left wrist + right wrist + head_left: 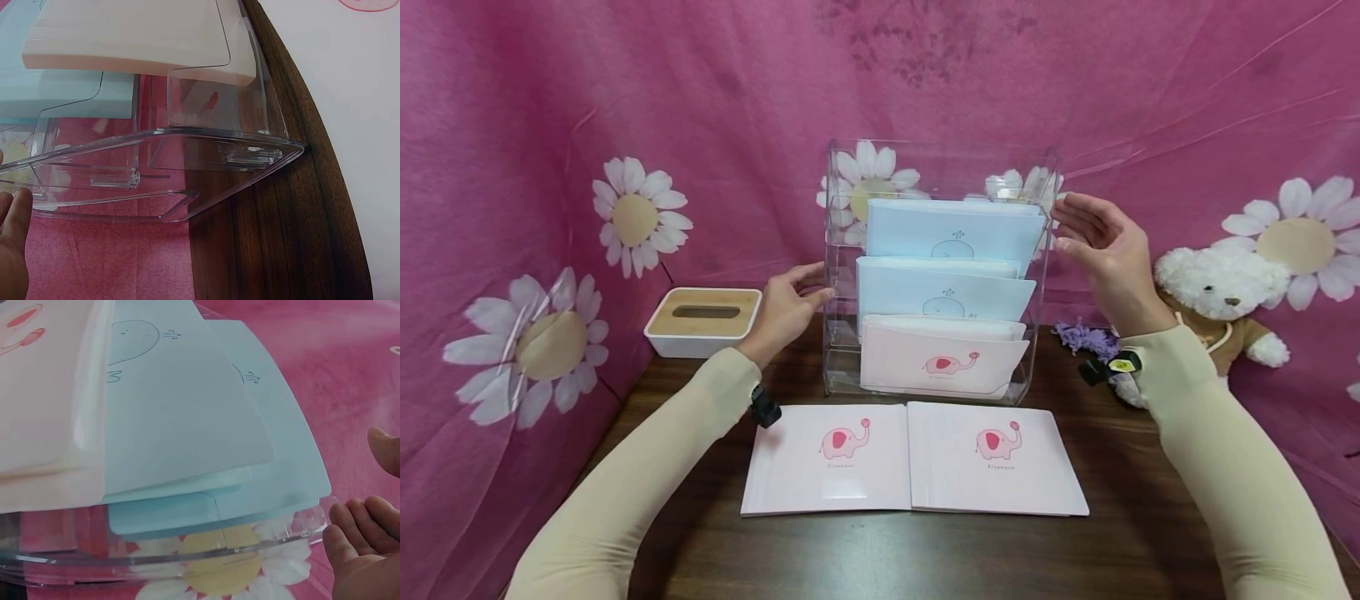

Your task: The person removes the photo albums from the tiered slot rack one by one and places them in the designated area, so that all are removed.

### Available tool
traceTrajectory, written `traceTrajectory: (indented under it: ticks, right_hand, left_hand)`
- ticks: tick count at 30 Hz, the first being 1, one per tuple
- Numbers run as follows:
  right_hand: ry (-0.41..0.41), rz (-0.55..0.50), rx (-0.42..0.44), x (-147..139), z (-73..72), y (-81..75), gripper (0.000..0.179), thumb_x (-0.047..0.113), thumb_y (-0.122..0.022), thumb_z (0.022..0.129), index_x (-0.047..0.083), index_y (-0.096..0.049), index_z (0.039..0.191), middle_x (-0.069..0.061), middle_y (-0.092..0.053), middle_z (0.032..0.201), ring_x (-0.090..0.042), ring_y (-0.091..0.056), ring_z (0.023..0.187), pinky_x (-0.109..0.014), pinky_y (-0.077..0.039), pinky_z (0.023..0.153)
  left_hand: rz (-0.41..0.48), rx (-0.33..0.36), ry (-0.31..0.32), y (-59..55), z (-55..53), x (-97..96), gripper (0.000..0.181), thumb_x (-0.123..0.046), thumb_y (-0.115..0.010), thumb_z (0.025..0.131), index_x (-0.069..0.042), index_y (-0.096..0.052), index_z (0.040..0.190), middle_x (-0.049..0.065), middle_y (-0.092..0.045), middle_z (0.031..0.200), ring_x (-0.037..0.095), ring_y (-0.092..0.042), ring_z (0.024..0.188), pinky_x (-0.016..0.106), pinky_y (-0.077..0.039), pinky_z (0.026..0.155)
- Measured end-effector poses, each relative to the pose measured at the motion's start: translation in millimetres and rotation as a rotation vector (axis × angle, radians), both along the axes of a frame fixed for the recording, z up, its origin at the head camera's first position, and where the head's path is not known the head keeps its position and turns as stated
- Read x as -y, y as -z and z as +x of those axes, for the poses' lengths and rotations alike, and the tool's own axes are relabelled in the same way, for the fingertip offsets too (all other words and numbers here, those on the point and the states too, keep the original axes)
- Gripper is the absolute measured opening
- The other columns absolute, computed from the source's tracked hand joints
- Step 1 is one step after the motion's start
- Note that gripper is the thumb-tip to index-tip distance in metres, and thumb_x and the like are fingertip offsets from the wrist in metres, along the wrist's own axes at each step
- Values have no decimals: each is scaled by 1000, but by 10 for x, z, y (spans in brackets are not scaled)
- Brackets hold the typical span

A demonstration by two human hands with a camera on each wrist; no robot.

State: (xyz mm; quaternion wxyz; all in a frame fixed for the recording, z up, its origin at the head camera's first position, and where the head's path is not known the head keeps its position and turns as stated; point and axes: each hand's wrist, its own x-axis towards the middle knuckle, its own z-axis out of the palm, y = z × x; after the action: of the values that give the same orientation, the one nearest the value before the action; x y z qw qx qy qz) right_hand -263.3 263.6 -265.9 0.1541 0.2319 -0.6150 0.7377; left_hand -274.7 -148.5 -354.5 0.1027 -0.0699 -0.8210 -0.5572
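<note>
The left hand [786,307] is at the rack's left side, fingers outstretched and pinching nothing. The right hand [1105,246] is spread at the upper right side, its fingers loose and empty; whether its fingertips actually touch the acrylic is hard to tell. Between them the clear acrylic tiered rack [844,379] stands upright on the wood-grain counter [850,558], behind two loose booklets.

To square the rack well, I would set both palms flat on its side panels at one height, press lightly and evenly, and shift it without tipping, keeping its base away from the booklets in front. The tall, filled tiers probably make a low hold safer than a high one.

Counted: one rack; in it three tiers filled, the far whale booklet [951,229] and the middle whale booklet [910,292] pale blue, the near elephant booklet [902,358] pale pink, possibly with others behind each. Two pink elephant booklets lie side by side in front, the left loose booklet [797,467] and the right loose booklet [1037,467]. Farther out: one wood-topped tissue box [703,329] at left, one purple flower bunch [1086,339] and one white teddy bear [1217,292] at right, and the pink daisy-print curtain [760,100] behind.
</note>
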Motion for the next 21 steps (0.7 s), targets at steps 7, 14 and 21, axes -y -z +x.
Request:
traceTrajectory:
  ticks: [7,14,21]
  right_hand:
    - [18,5,8,101,-107,-42,54,-20,-64,86,-10,-51,138,-6,-69,124,-19,-64,120,-20,-52,106]
    - [67,50,55,151,-179,-76,60,-14,-69,86,-8,-48,142,-5,-65,129,-21,-59,128,-19,-50,108]
    - [60,63,76,199,-262,-93,59,-15,-68,86,-9,-49,142,-2,-68,124,-18,-63,122,-16,-52,103]
  left_hand:
    - [-5,1,-5,4,-7,-6,49,-13,-75,92,-10,-62,139,13,-71,128,25,-71,113,28,-63,88]
    - [-4,12,-4,-1,-8,-6,49,-11,-75,92,-11,-62,139,13,-70,129,25,-71,113,27,-63,87]
    - [-3,3,-7,-3,3,-1,49,-12,-75,92,-10,-62,139,13,-71,128,25,-72,111,26,-63,85]
